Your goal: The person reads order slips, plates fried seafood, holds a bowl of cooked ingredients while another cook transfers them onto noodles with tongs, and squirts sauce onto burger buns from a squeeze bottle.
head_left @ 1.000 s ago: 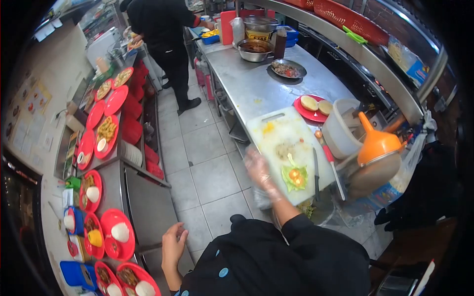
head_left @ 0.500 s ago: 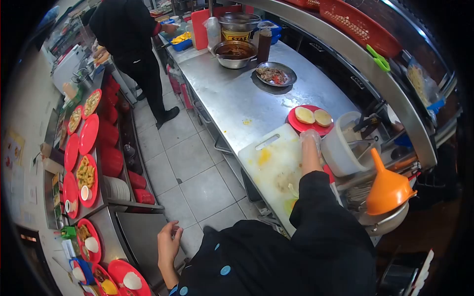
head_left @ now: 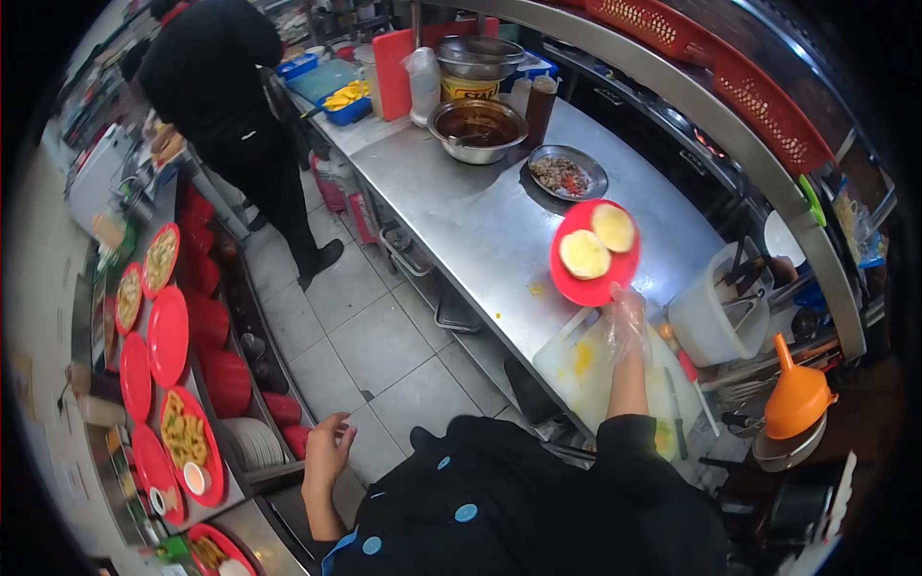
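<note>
My right hand (head_left: 629,326), in a clear plastic glove, grips the near edge of a red plate (head_left: 573,288). Two pale bun halves (head_left: 585,254) lie on that plate, which is lifted over the steel counter. Just beyond it, a metal dish (head_left: 576,163) holds chopped, cooked-looking food with red bits. Below my right forearm lies a white cutting board (head_left: 567,360) with yellow stains, and a knife (head_left: 678,422) rests on its right side. My left hand (head_left: 328,451) hangs over the floor at my side, fingers loosely bent and apart, holding nothing.
A white tub of utensils (head_left: 706,322) and an orange funnel (head_left: 795,398) stand at the right. A bowl of dark sauce (head_left: 475,134) sits farther back. Red plates (head_left: 169,336), some with food, line the left shelf. A co-worker in black (head_left: 221,106) stands ahead on the left.
My right hand has taken hold of the red plate and raised it from beside the tub, forward and left. The knife on the board has come into view. My left hand stays low.
</note>
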